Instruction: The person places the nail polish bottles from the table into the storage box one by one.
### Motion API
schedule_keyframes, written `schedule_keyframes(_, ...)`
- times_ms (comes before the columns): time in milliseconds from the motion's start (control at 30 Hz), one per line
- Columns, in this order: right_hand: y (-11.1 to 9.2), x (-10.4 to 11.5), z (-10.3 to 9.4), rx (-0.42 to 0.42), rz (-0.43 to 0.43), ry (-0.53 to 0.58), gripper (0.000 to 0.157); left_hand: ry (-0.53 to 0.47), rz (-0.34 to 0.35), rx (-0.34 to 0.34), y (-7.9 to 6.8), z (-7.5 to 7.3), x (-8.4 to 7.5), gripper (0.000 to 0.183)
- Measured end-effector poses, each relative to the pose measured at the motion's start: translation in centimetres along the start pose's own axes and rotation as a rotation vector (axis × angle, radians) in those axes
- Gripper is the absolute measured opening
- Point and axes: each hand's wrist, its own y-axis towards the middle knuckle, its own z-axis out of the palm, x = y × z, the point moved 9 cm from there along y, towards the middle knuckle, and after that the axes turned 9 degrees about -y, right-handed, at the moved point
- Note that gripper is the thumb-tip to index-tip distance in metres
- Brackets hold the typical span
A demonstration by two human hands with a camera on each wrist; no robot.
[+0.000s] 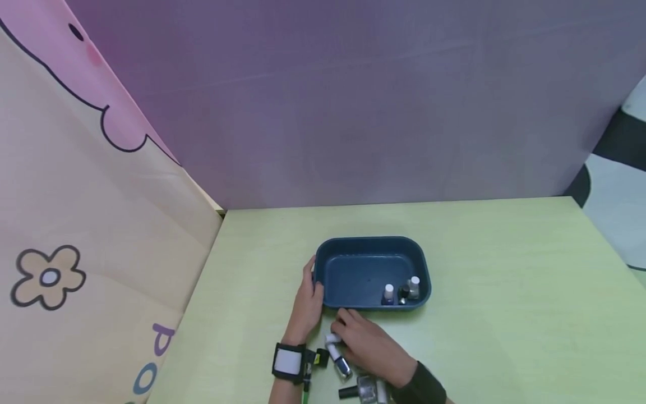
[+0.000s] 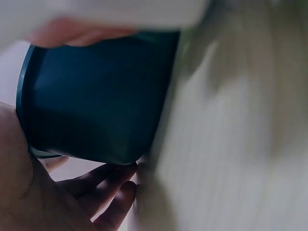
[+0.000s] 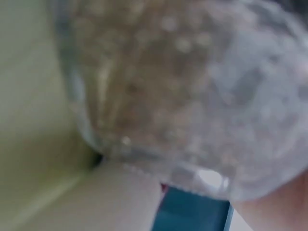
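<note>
In the head view a dark blue tray (image 1: 370, 275) stands on the table, with three small nail polish bottles near its front right corner; one has a white cap (image 1: 388, 288). My left hand (image 1: 308, 306) grips the tray's left end, thumb at the rim and fingers along the outer wall, as the left wrist view shows. In front of the tray my right hand (image 1: 372, 347) bends its fingers down beside a white cap (image 1: 333, 338). Whether it pinches that cap I cannot tell. Just below lies a dark nail polish bottle (image 1: 343, 367) with a white cap.
Close to the right wrist lies a clear glass bottle (image 1: 367, 388) with a black cap (image 1: 348, 392); its glittery glass (image 3: 159, 82) fills most of the right wrist view. A purple cloth wall (image 1: 353, 112) borders the pale green table (image 1: 504, 292) at the back.
</note>
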Motion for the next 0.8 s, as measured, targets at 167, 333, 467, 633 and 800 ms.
schedule_keyframes(167,0.1,0.0,-0.7,-0.006,-0.013,0.034,0.03,0.004,0.004,-0.002,0.0,-0.1,-0.1,0.055)
schedule_keyframes(333,0.2,0.0,-1.0,-0.005,-0.012,0.067,0.026,0.005,0.0,-0.006,0.1,-0.1,-0.2,0.055)
schedule_keyframes(467,0.1,0.1,-1.3,0.01,0.004,0.081,0.025,0.001,0.002,-0.005,0.0,0.0,-0.4,0.055)
schedule_keyframes(633,-0.1,0.0,-1.9,0.023,0.037,0.104,0.024,0.0,-0.001,-0.006,-0.1,0.0,-0.4,0.055)
schedule_keyframes(800,-0.2,0.2,-3.2,-0.002,0.028,0.091,0.022,0.012,-0.011,-0.014,-0.1,0.0,-0.1,0.056)
